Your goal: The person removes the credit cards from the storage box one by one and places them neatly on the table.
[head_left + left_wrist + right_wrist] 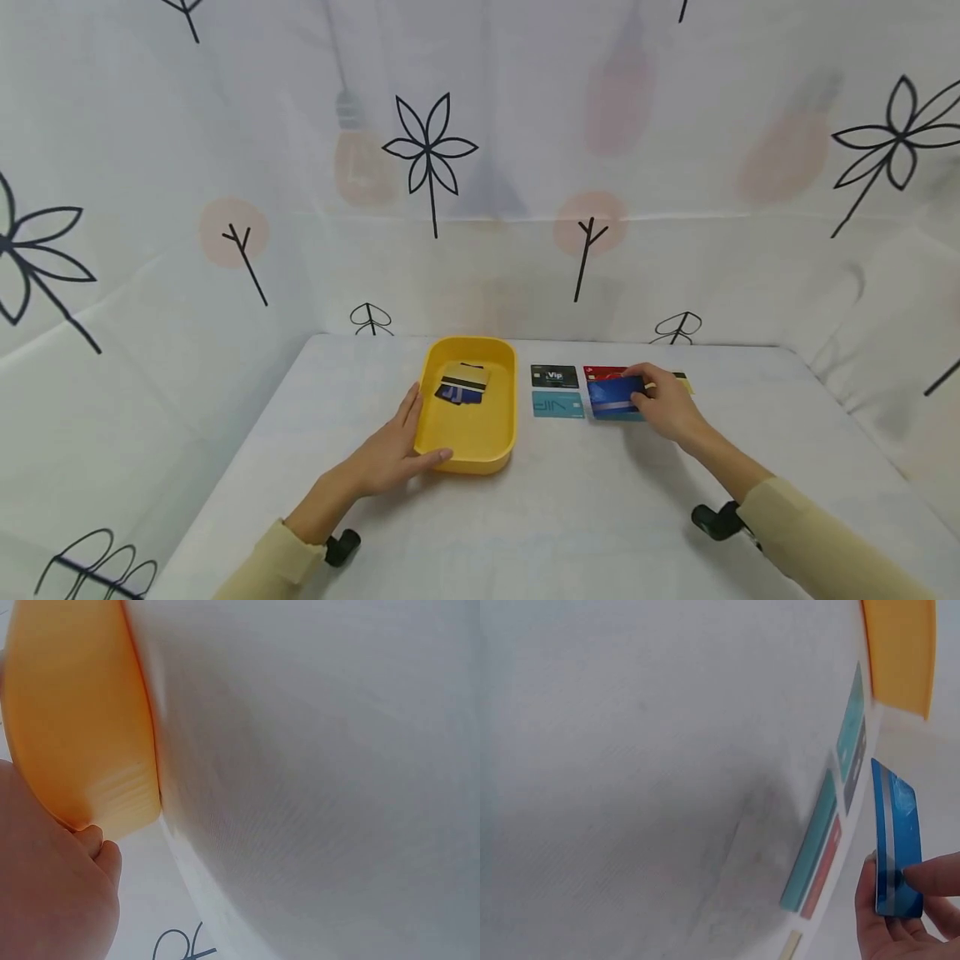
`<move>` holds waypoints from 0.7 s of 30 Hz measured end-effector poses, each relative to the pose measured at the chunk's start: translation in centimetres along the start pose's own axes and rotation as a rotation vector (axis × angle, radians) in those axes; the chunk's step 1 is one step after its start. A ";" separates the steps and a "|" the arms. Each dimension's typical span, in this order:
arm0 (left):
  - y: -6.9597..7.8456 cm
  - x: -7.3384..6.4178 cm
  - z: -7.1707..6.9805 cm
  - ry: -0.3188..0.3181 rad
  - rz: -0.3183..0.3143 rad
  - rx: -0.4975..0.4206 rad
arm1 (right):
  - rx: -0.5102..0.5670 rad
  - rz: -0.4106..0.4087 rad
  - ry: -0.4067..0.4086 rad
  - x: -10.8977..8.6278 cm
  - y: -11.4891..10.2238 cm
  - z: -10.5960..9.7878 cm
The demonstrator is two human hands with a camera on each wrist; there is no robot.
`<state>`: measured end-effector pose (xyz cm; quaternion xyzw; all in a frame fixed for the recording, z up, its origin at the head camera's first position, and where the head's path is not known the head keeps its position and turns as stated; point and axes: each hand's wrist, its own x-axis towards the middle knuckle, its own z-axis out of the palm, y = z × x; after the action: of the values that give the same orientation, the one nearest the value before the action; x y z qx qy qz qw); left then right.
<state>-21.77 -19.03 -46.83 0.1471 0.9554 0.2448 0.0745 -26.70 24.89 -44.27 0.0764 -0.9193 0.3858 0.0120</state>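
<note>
Two hands well apart: one at a yellow tray [468,437], one with a blue card [615,395].
The left hand [386,454] rests against the tray's left side and near corner, fingers straight along the wall, thumb stretched out at the near end; inside the tray lie a gold card [468,375] and, partly under it, dark blue cards [459,395]. The right hand [667,406] pinches the blue card between thumb and fingers, above the table [562,517], over a red card [600,371] and a teal card [624,417] that it partly hides from the head view. Between these and the tray lie a black "Vip" card [554,377] and a second teal card [558,405]; a yellowish card [684,382] shows just beyond the right hand.
</note>
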 end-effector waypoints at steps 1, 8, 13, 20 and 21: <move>0.0 0.0 0.0 0.000 0.001 -0.001 | 0.001 0.000 0.004 -0.1 0.3 -0.2; 0.0 0.0 0.1 -0.004 0.003 -0.003 | -0.021 -0.004 0.036 -0.5 2.2 -1.7; 0.1 -0.1 0.1 -0.004 0.001 -0.013 | -0.058 0.032 0.056 -0.8 3.7 -2.8; 0.2 -0.2 0.0 -0.003 -0.007 -0.005 | -0.095 0.071 0.095 -1.1 5.7 -3.8; 0.2 -0.2 0.0 -0.003 -0.006 -0.006 | -0.098 0.071 0.100 -1.1 6.0 -3.9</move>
<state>-21.59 -18.92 -46.71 0.1443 0.9550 0.2474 0.0770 -26.66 31.98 -45.86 0.0236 -0.9375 0.3438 0.0478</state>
